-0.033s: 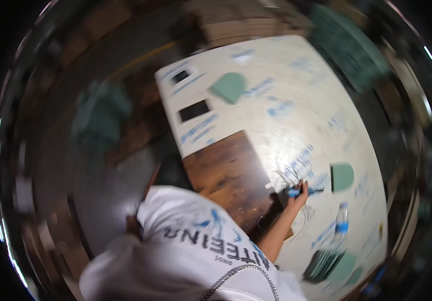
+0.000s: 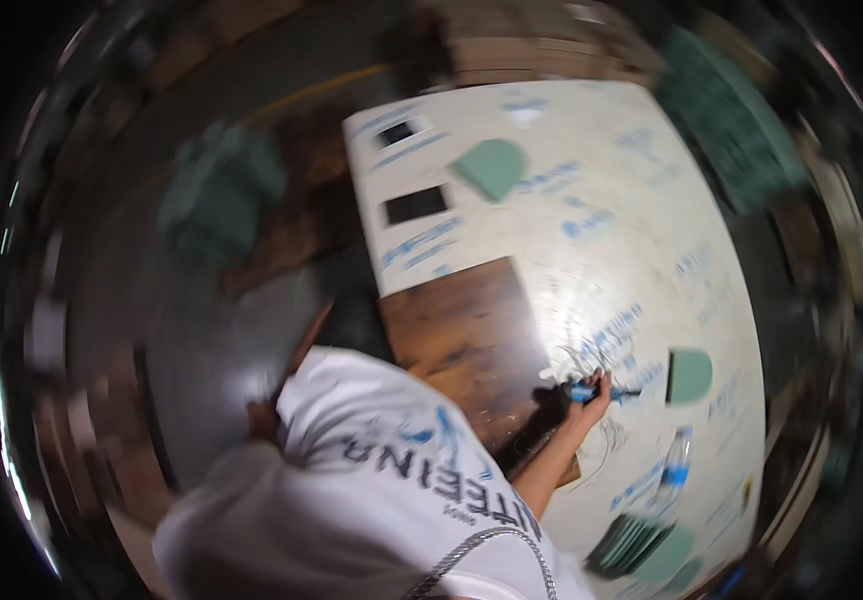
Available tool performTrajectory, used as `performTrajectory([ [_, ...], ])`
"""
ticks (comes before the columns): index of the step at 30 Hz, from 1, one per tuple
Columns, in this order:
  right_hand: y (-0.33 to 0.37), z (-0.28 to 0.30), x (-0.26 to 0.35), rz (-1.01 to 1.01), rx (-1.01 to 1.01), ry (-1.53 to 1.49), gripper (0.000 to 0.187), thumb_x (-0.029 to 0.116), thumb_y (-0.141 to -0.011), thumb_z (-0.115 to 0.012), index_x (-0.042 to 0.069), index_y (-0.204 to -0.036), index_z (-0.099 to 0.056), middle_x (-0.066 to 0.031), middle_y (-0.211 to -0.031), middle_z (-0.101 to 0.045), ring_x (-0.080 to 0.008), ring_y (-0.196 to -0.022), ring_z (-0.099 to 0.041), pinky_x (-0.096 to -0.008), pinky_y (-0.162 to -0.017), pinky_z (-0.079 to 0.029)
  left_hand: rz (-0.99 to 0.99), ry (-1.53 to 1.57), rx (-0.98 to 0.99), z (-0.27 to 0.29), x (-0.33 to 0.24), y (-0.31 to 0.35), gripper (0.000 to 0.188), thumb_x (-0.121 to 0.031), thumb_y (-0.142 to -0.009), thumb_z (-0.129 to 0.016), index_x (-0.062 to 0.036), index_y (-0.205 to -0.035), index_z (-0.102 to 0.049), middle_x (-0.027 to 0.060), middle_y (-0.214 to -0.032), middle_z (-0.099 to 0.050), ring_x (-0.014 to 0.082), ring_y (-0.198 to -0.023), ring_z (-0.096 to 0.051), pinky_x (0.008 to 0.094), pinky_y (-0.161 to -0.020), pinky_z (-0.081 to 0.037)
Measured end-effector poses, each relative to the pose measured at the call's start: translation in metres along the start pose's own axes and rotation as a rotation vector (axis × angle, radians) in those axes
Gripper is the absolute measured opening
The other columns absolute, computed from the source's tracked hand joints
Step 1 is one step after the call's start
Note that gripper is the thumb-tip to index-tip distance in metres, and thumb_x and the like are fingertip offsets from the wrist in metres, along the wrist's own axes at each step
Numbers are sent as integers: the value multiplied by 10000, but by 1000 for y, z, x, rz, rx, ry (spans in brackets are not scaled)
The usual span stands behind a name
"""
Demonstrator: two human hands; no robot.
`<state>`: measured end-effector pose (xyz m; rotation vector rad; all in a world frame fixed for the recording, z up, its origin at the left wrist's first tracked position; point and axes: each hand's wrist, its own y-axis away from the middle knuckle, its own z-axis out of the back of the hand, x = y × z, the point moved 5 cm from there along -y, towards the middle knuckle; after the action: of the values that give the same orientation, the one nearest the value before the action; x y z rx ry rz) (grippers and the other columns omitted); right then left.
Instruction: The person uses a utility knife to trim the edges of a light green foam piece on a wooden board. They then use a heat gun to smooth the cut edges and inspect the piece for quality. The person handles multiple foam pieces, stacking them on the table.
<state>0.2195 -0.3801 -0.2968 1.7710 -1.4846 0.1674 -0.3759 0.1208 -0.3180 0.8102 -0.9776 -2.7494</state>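
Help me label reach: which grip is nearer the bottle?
Right. The right grip holds a blue tool, left of the bottle and apart from it. The left grip can't be made out; its sleeve is farther left.

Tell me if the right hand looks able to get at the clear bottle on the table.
Probably yes: nothing bulky seems to stand between the right hand and the clear bottle. However, the hand is closed around a blue tool, so it would likely have to free itself first.

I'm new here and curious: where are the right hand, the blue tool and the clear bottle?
Right hand [image 2: 592, 405]: head view, hand's middle.
Blue tool [image 2: 579, 393]: head view, blue body.
Clear bottle [image 2: 674, 473]: head view, blue label.
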Motion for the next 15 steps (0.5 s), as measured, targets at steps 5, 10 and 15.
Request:
performTrajectory([
  [5, 94, -49, -79, -301, 114, 209, 363, 106, -909, -545, 26, -1257, -479, -105, -912, -589, -151, -706, -526, -257, -614, -478, 172, 160, -171, -14, 53, 16, 418, -418, -907, -498, -31, -824, -631, 94, -746, -636, 227, -593, -615, 369, -497, -492],
  [10, 127, -98, -83, -467, 325, 406, 366, 96, -915, -549, 14, -1264, -474, -98, -915, -566, -152, -719, -515, -270, -621, -473, 355, 276, -326, -38, 116, 11, 420, -421, -893, -508, -25, -853, -645, 107, -787, -659, 240, -623, -643, 387, -520, -514],
  [15, 93, -94, -61, -416, 248, 395, 336, 106, -923, -542, 25, -1243, -474, -73, -903, -585, -138, -685, -519, -256, -629, -460, 343, 429, -648, -14, 173, -28, 427, -423, -879, -517, -20, -881, -658, 120, -828, -682, 254, -652, -670, 404, -542, -537],
])
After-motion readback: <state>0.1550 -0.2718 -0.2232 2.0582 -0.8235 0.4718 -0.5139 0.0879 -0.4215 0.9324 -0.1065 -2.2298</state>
